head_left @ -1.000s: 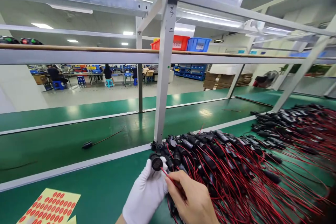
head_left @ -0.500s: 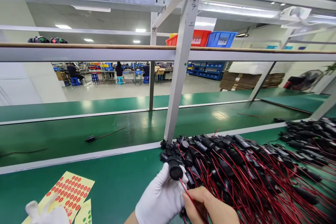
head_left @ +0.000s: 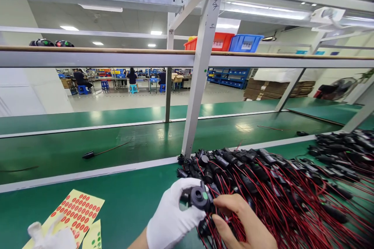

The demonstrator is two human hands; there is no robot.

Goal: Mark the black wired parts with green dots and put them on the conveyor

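In my left hand [head_left: 172,212], which wears a white glove, the fingers and thumb close around a small black pump [head_left: 199,197]. Its round end with a central hole faces me, and a green dot sticker shows on its rim. My bare right hand [head_left: 244,218] is just right of the pump, thumb and forefinger apart, the forefinger tip at the pump's side; whether it touches is unclear. Beyond and beneath the right hand lies a heap of similar black pumps [head_left: 251,159] with long red and dark wires [head_left: 280,206].
A sheet of red oval stickers [head_left: 84,210], a smaller sheet with green dots [head_left: 94,237] and a crumpled white glove [head_left: 54,237] lie at left. A metal post [head_left: 198,74] rises ahead. One wired black piece [head_left: 88,155] lies on the green belt [head_left: 146,144] behind.
The pump has turned from its flat, wired end to its holed end with the green sticker. My right fingers have let go of the red wire. Pieces on the belt have shifted left.
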